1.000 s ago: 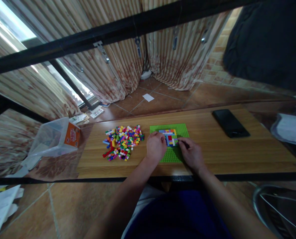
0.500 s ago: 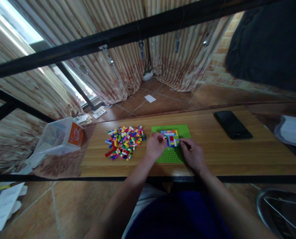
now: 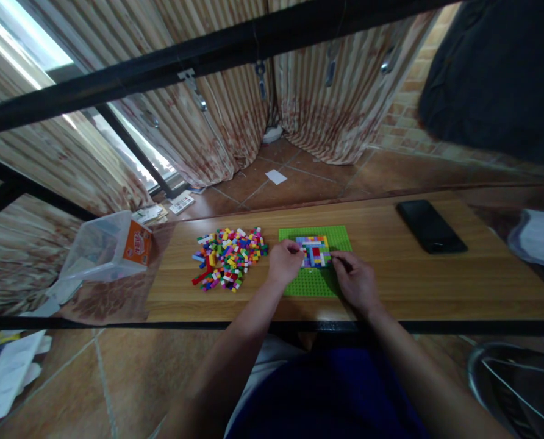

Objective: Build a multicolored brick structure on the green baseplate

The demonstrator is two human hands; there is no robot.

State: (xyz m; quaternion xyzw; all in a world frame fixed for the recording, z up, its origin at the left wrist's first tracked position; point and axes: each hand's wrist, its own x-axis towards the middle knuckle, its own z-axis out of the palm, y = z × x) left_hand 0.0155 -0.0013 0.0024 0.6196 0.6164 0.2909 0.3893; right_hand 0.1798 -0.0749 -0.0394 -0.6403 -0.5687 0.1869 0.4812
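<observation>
A green studded baseplate lies on the wooden board, bearing a flat block of multicoloured toy bricks with a red patch near its middle. My left hand is over the plate's left side, its thumb and forefinger pinched at the block's left edge. At the opposite edge is my right hand, also closed in a pinch, its fingertips close to the bricks. Whatever lies between the fingertips of either hand is too small to make out. Left of the plate spreads a pile of loose toy bricks.
A black phone lies on the right of the wooden board. Beyond the left end stands a clear plastic tub with an orange label. A dark metal bar crosses above the far side, before striped curtains.
Both hands stay at the two sides of the brick block, with the left fingers shifted very slightly. The whole view has tilted a little.
</observation>
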